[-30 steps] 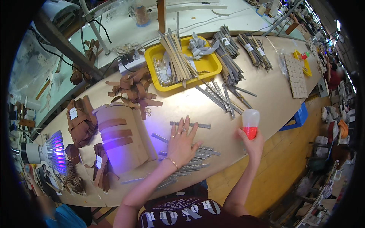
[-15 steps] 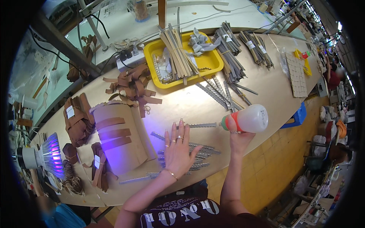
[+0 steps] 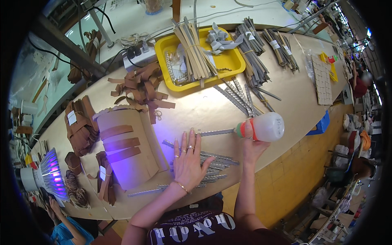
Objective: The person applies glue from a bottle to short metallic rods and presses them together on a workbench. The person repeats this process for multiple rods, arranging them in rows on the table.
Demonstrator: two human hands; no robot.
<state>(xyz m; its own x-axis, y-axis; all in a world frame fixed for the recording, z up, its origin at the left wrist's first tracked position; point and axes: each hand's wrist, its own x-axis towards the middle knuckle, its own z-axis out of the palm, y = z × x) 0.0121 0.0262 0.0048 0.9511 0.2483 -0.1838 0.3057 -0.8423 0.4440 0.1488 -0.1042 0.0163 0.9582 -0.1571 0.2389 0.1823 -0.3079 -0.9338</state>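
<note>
- White bottle [image 3: 270,127] — tipped sideways over the worktop [image 3: 196,104], green end by a grey braided strip [image 3: 219,132].
- My right grip [image 3: 254,150] — wrapped around the bottle's neck end.
- My left grip [image 3: 188,164] lies flat, fingers straight, over more strips [image 3: 218,161].

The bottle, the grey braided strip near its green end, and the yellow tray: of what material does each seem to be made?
Bottle: probably plastic, semi-matte; its body looks cloudy white.
Grey braided strip: perhaps leather or imitation leather, slightly shiny; braiding shows, but the material stays unclear.
Yellow tray: likely moulded plastic, smooth; even colour, rounded corners.
</note>
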